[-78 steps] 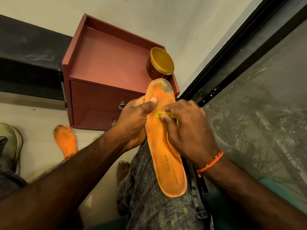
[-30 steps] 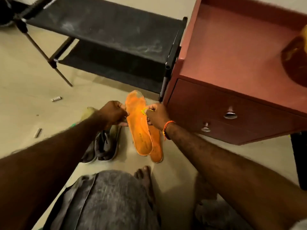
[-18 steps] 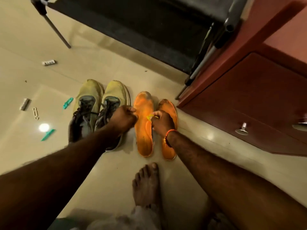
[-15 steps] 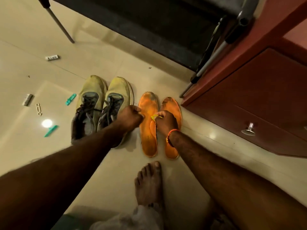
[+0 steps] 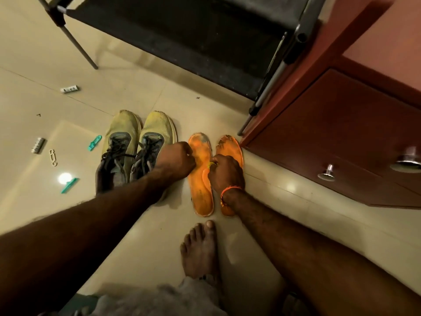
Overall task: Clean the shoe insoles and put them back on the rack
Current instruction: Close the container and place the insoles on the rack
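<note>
A: Insoles, two, orange, flat on floor [image 5: 159, 224] side by side, toes toward 12 o'clock. Left insole [image 5: 201, 179], right insole [image 5: 230, 147], just beside red cabinet [image 5: 341, 137] at 3 o'clock.

B: And grip of hands?

A: Left hand [image 5: 176, 161] curled into loose fist, resting against left edge of left insole; whether pinching that edge, cannot tell. Right hand [image 5: 225, 173] closed around small yellow thing [image 5: 211, 164], pressed onto right edge of left insole and lying partly over right insole.

B: Counts of other things?

A: Two yellow-green shoes [image 5: 136, 147] with dark laces, at 9 o'clock from insoles, touching each other. One black rack [image 5: 182, 35] at 12 o'clock, nothing seen on visible shelf. Two round knobs [image 5: 328, 172] on cabinet front. One bare foot [image 5: 200, 249] at 6 o'clock. One orange wristband [image 5: 227, 190] on right wrist. Two teal clips [image 5: 94, 142] on floor toward 9 o'clock.
</note>
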